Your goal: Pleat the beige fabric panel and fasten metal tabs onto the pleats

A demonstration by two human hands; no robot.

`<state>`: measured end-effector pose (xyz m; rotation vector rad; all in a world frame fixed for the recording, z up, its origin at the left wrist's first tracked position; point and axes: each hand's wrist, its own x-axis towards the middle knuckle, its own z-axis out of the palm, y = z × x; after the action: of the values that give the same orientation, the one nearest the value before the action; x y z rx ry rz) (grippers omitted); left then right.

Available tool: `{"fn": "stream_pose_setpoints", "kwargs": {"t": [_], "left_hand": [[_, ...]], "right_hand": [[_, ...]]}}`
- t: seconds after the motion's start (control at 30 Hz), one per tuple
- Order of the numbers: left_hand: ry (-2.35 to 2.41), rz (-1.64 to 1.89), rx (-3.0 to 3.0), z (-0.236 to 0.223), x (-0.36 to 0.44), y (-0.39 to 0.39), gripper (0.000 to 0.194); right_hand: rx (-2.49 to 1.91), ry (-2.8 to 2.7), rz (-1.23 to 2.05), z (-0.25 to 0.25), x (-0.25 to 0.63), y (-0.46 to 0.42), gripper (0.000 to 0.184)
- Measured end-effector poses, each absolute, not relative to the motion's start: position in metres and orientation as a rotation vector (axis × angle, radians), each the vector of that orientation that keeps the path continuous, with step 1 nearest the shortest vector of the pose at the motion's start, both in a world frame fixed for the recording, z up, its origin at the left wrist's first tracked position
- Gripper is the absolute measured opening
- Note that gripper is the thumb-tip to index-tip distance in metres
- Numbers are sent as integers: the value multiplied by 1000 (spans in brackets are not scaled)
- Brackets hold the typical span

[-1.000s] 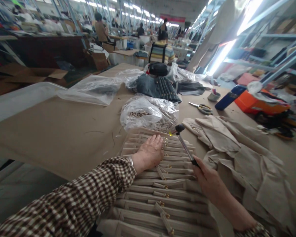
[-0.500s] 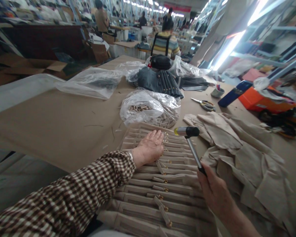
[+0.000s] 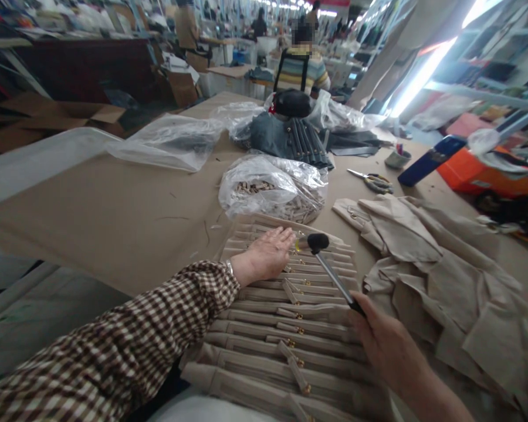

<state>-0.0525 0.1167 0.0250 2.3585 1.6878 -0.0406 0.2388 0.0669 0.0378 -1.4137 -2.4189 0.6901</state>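
Watching the right hand (image 3: 378, 334), the nearer of the two, I see it wrapped around the black end of the hammer (image 3: 333, 276); a slack hold there could let the head twist and land off-line. Farther on, the hammer's yellow face (image 3: 298, 242) is close by the fingertips of the left hand (image 3: 266, 255), which lies flat on the beige strips (image 3: 325, 329), well apart from the right. I judge a struck finger the chief hazard, caused by that narrow gap; whether the face touches anything, I cannot tell. Uneven pressure from the palm might also slide the strips askew.

As for looks, the strips lie on the table (image 3: 114, 205) in an overlapping row running away from me, the near ones showing a narrow rectangular outline. Tabs (image 3: 293, 360) with gold fittings (image 3: 307, 388) sit on them, some slanted. The far end of the row comes just beside a clear bag (image 3: 286, 170).
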Motion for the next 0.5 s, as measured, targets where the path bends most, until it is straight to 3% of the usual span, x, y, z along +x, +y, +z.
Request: {"fn": "stream_pose_setpoints", "kwargs": {"t": [0.23,0.5], "left_hand": [[1682,-49,2373,22,-50,117,59],[1677,-44,2370,22,-50,116,59]], "right_hand": [[-1299,-2379,568,34,236,67,26],[-1498,-2539,596,30,244,82,24]]}}
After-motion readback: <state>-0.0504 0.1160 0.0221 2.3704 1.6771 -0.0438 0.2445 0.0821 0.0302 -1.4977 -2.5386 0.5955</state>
